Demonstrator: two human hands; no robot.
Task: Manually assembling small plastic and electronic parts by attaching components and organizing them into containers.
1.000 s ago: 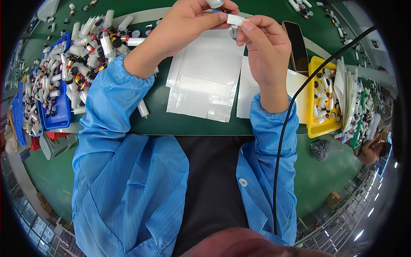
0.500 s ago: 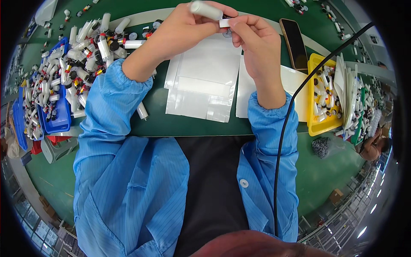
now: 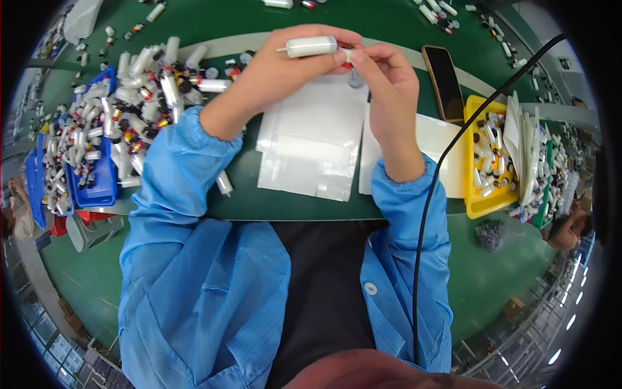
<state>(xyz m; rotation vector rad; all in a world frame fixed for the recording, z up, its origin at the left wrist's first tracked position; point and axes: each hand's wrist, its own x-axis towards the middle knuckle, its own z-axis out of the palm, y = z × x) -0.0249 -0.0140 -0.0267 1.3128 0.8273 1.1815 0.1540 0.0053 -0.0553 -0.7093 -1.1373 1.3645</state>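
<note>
White cylinder (image 3: 312, 46), upper centre | left grip (image 3: 282, 70): closed on it, seemingly for steadiness | right grip (image 3: 392, 84): pinches small red-and-white part (image 3: 348, 58), likely for fine control

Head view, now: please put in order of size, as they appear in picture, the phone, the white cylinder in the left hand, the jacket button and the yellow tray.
1. Yellow tray
2. Phone
3. White cylinder
4. Jacket button

None look alike in size here.
</note>
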